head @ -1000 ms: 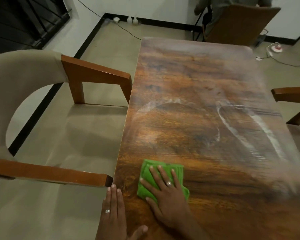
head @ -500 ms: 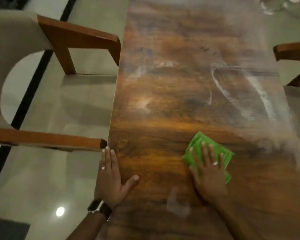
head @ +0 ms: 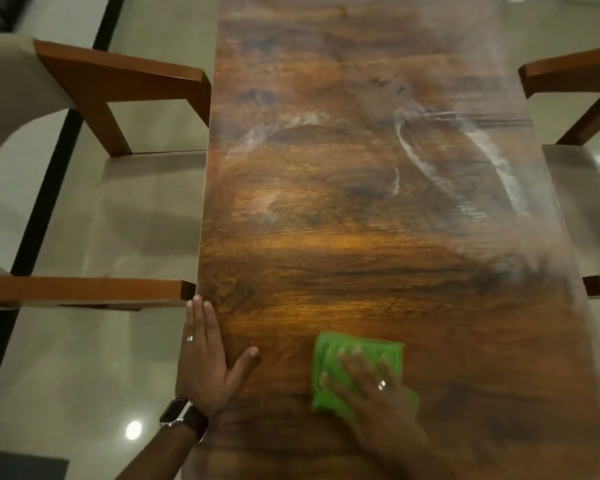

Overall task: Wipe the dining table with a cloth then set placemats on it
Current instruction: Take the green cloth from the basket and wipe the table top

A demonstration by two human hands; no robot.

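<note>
A long dark wooden dining table [head: 361, 237] runs away from me, with whitish wipe streaks across its middle and right side. A folded green cloth [head: 329, 362] lies flat on the near part of the table. My right hand [head: 374, 393] presses down on the cloth with fingers spread. My left hand [head: 208, 362] rests flat on the table's left edge, fingers together, thumb out, holding nothing. A watch sits on my left wrist. No placemats are in view.
A chair with wooden armrests [head: 118, 84] and a pale cushioned back stands close against the table's left side. Another chair's armrest [head: 568, 74] shows at the right side. Pale glossy floor tiles surround the table.
My right hand slid the cloth from the left edge to the right, then back toward the middle and nearer to me. My view tilted further down. My left hand stayed on the left edge.
</note>
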